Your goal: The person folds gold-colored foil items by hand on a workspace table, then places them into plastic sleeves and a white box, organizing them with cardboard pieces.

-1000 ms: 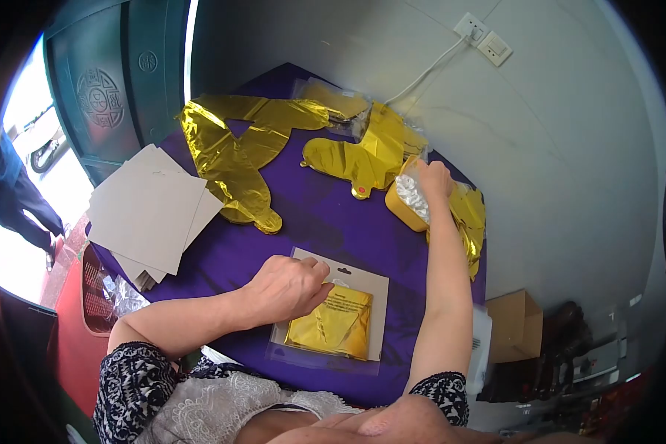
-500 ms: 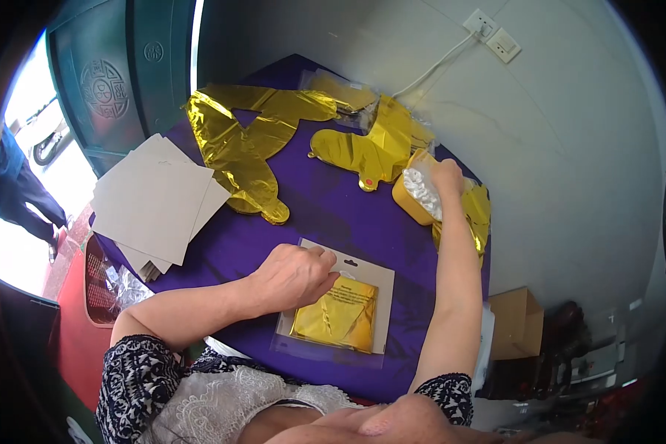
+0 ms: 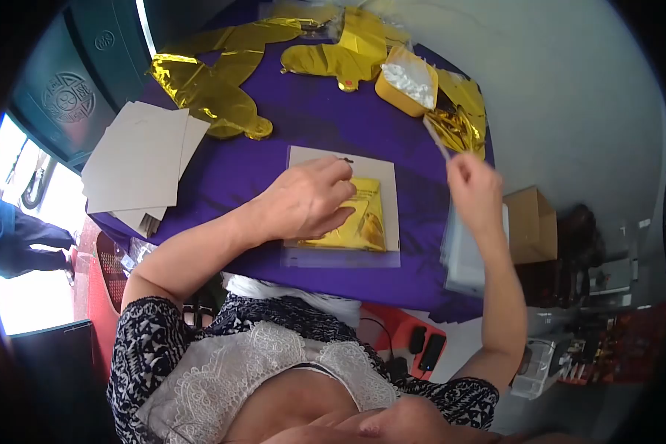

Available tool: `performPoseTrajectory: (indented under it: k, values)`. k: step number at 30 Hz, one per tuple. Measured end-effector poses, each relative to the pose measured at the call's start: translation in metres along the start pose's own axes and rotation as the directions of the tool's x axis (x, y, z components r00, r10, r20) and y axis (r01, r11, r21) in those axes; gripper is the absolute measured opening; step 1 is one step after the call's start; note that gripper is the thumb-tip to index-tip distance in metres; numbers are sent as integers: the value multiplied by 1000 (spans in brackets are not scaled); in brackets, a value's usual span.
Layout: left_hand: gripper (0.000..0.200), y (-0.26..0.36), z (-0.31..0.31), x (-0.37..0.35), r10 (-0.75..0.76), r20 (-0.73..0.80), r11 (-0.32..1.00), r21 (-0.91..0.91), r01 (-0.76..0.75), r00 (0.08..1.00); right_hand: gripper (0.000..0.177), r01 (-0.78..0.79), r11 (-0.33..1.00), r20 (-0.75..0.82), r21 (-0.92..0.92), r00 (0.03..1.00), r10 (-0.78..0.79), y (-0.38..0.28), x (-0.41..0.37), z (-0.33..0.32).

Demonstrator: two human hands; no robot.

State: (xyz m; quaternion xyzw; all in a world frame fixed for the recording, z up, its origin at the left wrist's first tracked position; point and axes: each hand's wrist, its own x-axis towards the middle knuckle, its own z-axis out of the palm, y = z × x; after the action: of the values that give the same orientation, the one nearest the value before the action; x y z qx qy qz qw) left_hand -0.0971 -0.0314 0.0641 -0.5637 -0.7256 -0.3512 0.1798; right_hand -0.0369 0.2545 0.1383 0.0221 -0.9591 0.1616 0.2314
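Note:
My left hand is closed above a packet of folded gold foil balloon, its curled fingers hiding part of it; what they hold, if anything, is hidden. The balloon lies on a grey card with a hanger slot, inside a clear plastic bag. Over the table's right side, my right hand pinches a thin pale straw pointing up and left. Just beyond its tip stands a yellow tub holding small white coiled pieces.
Unfolded gold foil balloons lie across the far side of the purple tablecloth. A stack of grey cards sits at left, clear bags at right. A cardboard box stands beyond. Another person's legs show at far left.
My right hand has come out of the yellow tub and back toward me, with a thin straw in its fingers. My left hand stays over the packet. The view has tilted downward.

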Motion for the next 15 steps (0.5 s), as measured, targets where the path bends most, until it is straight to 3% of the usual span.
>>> performPoseTrajectory:
  k: [2,3,5,9,15]
  values:
    - [28,8,7,-2,99,115,995,-13,-98,988,10,-67,998,77,16,995,66,-23,-55,-14]
    - [29,11,10,-1,122,164,992,-5,-123,979,8,27,1000,59,8,998,-28,-26,-78,-16]
    - [32,21,19,2,165,264,985,4,-172,950,11,51,998,64,48,996,-54,-36,-116,-20]
    - [40,30,34,8,108,395,978,124,-169,912,13,14,999,145,41,989,-19,-47,-163,-24]
    - [37,28,52,9,34,402,981,164,-108,915,17,101,995,164,-13,982,-97,-48,-186,-10]
